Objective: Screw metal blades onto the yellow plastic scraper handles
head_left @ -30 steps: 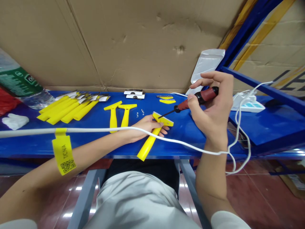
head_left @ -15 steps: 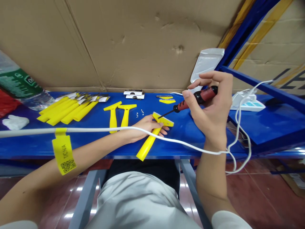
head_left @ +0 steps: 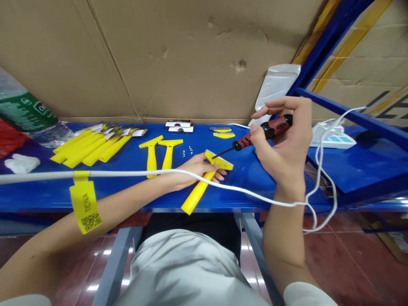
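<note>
My left hand (head_left: pixel 198 169) is closed around a yellow scraper (head_left: pixel 197 196) near its head, with the handle slanting down toward the table's front edge. In my right hand (head_left: pixel 285 151) is a red and black screwdriver (head_left: pixel 247 140), its thin shaft pointing down and left. The tip meets the scraper's head, by a spot where a screw could sit; the screw itself is too small to make out. Left of my left hand lie two yellow scraper handles (head_left: pixel 152 157) without visible blades. Tiny screws (head_left: pixel 190 149) are scattered just behind that hand.
Several yellow scrapers (head_left: pixel 92 146) lie grouped at the left, near a large bottle (head_left: pixel 35 114) and crumpled white tissue (head_left: pixel 22 163). Small blade packs (head_left: pixel 179 126) and yellow head pieces (head_left: pixel 223 135) lie at the back. A white cable (head_left: pixel 248 193) crosses the view before both arms.
The screwdriver's grip has turned slightly in my right hand, and my thumb has shifted a little. Its tip stays at the scraper's head; my left hand keeps its hold.
</note>
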Tool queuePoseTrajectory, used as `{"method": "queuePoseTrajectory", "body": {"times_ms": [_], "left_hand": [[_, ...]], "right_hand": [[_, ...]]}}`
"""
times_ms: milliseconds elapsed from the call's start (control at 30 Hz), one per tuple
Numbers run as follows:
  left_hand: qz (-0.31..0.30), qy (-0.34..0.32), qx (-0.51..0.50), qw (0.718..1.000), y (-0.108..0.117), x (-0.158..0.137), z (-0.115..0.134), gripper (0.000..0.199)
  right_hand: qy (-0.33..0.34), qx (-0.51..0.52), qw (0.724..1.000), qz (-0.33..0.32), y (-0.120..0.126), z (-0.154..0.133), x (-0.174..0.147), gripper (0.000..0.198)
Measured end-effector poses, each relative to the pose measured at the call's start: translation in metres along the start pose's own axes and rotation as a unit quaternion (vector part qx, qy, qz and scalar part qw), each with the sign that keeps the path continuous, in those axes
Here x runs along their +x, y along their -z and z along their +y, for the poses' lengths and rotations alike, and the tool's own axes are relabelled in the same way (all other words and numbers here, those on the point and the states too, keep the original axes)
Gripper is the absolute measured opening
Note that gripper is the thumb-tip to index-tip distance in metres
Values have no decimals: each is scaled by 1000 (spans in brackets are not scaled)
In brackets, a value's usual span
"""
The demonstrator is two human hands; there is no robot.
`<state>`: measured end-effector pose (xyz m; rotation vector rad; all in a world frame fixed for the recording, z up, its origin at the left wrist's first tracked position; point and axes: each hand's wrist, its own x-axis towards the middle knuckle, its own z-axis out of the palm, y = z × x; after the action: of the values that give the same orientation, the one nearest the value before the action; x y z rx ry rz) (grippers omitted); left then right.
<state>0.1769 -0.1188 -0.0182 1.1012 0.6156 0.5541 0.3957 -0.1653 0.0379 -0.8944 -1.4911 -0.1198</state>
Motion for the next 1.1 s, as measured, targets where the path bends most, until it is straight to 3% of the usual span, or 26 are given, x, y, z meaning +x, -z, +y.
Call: {"method": "queuePoseTrajectory", "body": {"times_ms": [200, 767, 1100], "left_hand": [[2, 0, 2, 1000, -1, 0, 0, 10], [-8, -7, 1, 1000, 4, 2, -3, 18], [-2, -3, 9, 1000, 0, 1, 0, 12]], "right_hand": [[-13, 0, 1000, 10, -1, 1, -1, 39], [35, 6, 999, 0, 0, 4, -2, 39], [32, -13, 999, 16, -1, 5, -1, 36]]}}
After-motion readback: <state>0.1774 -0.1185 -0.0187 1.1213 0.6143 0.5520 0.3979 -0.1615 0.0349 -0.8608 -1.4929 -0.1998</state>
